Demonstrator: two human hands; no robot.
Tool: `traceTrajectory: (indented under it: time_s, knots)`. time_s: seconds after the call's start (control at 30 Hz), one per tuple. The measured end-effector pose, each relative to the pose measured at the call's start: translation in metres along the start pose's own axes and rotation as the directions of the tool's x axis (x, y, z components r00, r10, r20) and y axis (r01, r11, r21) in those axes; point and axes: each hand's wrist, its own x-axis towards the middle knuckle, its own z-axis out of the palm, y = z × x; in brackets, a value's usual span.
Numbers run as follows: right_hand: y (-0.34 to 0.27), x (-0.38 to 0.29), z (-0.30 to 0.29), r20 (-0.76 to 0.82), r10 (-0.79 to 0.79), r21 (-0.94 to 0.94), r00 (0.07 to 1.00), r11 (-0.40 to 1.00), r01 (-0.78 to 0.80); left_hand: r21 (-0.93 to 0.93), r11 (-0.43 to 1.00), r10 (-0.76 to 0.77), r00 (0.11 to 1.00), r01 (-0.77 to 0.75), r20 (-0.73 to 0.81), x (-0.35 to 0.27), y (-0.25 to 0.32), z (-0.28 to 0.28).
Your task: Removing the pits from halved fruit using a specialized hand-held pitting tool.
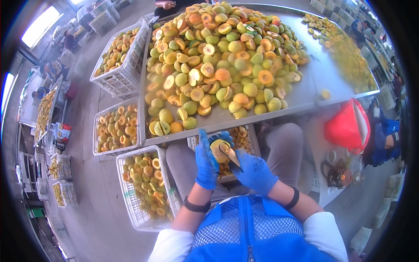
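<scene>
My left hand (208,159), in a blue glove, holds a yellow-green halved fruit (220,151), perhaps a peach or an apricot, over a crate between my knees. My right hand (255,168), gloved alike, grips a small tool (233,156) with a light-coloured handle and a dark curved end, which touches the fruit's cut face. Below both hands the white crate (256,140) holds fruit scraps. Just beyond them stands a metal-topped table (209,126) heaped with halved fruit (222,65), many with the stone side showing.
White plastic crates of halved fruit (122,196) (95,131) (131,78) line the table's left side. A red bag (345,126) and a glass teapot (340,175) are at my right. Another person's hand (166,4) shows at the table's far side. Other people sit farther off.
</scene>
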Motion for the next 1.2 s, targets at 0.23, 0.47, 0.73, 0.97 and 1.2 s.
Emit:
traceTrajectory:
  time_s: [0.23,0.47,0.73,0.97,1.2]
  knots:
    - [-0.012,-0.001,0.004,0.116,0.050,-0.042,0.992,0.998,-0.046,0.407,0.839,0.390,0.921,-0.363,0.016,-0.003,-0.004,-0.005]
    - [-0.009,-0.005,0.016,0.132,0.068,0.129,0.989,0.988,-0.085,0.658,0.577,0.542,0.829,-0.484,0.135,-0.013,0.001,0.006]
    - [-0.006,-0.005,0.021,0.404,0.206,0.491,0.891,0.773,-0.402,0.537,0.634,0.487,0.826,-0.557,0.282,0.003,-0.004,-0.016]
    - [-0.003,-0.003,0.024,0.353,0.161,0.415,0.922,0.856,-0.308,0.391,0.907,0.124,0.986,-0.158,0.111,0.008,-0.001,-0.021]
    - [-0.005,0.004,0.011,0.498,0.152,0.506,0.854,0.748,-0.429,0.508,0.858,-0.012,0.985,-0.079,0.173,0.014,0.008,-0.023]
